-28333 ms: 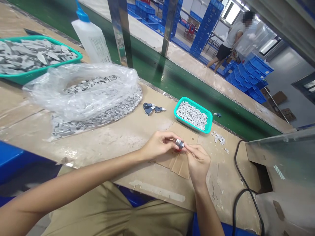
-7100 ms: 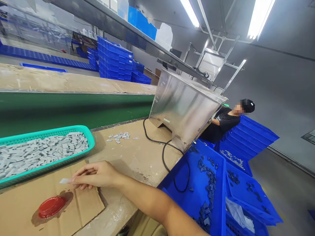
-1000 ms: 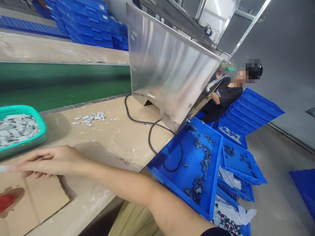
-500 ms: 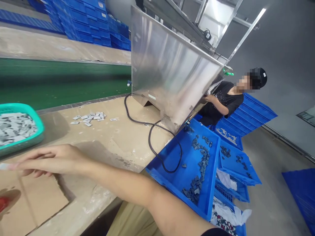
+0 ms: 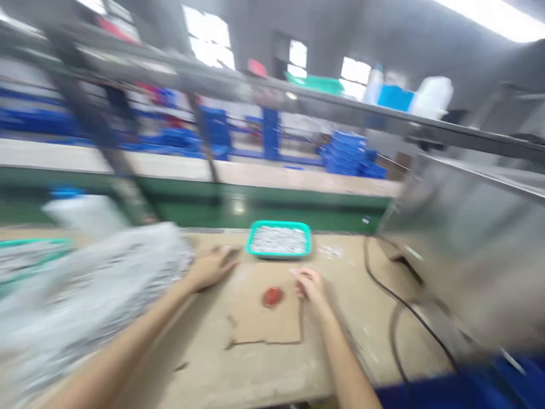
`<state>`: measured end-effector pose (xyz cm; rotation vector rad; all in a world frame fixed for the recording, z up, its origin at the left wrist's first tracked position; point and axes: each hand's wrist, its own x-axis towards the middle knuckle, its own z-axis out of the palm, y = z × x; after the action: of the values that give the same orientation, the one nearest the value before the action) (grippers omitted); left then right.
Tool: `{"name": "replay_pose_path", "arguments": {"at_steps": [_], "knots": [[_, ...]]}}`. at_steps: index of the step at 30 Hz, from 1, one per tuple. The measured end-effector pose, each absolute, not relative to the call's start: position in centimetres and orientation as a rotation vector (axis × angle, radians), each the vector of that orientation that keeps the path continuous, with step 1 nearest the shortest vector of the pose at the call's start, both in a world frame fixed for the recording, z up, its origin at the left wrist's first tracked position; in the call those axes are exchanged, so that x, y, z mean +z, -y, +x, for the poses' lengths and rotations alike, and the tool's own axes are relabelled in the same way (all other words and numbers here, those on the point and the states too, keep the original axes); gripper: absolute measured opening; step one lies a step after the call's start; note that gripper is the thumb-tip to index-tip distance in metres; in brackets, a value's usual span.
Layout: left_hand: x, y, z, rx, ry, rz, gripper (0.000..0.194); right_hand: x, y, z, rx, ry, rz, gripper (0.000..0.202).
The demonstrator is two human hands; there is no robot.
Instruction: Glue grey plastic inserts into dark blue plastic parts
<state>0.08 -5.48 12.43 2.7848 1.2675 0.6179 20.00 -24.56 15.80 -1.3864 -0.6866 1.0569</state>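
My right hand [image 5: 311, 286] pinches a small whitish piece [image 5: 293, 272] above the right edge of a cardboard sheet [image 5: 255, 324]. A red item [image 5: 272, 296] sits on that cardboard. My left hand [image 5: 212, 267] rests near the cardboard's upper left, its fingers blurred; whether they hold anything cannot be made out. Beyond both hands stands a teal basket [image 5: 248, 248] full of small white pieces. To its right a few loose white pieces [image 5: 331, 251] lie on the table.
Clear plastic bagging [image 5: 106, 284] covers the left side, beside another teal basket [image 5: 63, 246]. A metal hopper [image 5: 477, 250] stands at right, with a black cable [image 5: 404, 303] looping near it. Behind runs a green belt [image 5: 264, 203]; a rail [image 5: 323, 99] crosses above.
The view has swung left from the hopper and the seated person to the work table. My left hand has come into view. My right hand still pinches the small piece.
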Motion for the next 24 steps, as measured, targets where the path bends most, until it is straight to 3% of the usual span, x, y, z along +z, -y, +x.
{"name": "replay_pose_path", "arguments": {"at_steps": [6, 14, 24], "knots": [[13.3, 6.0, -5.0, 0.404, -1.409, 2.861, 0.042, 12.4, 23.3, 20.5, 1.086, 0.759, -1.323, 0.049], [12.0, 9.3, -5.7, 0.498, -1.305, 2.928, 0.032, 11.9, 23.9, 21.2, 1.028, 0.706, -1.353, 0.043], [10.5, 9.7, -7.0, 0.671, -1.283, 3.070, 0.030, 12.6, 23.8, 21.0, 1.021, 0.664, -1.355, 0.050]]}}
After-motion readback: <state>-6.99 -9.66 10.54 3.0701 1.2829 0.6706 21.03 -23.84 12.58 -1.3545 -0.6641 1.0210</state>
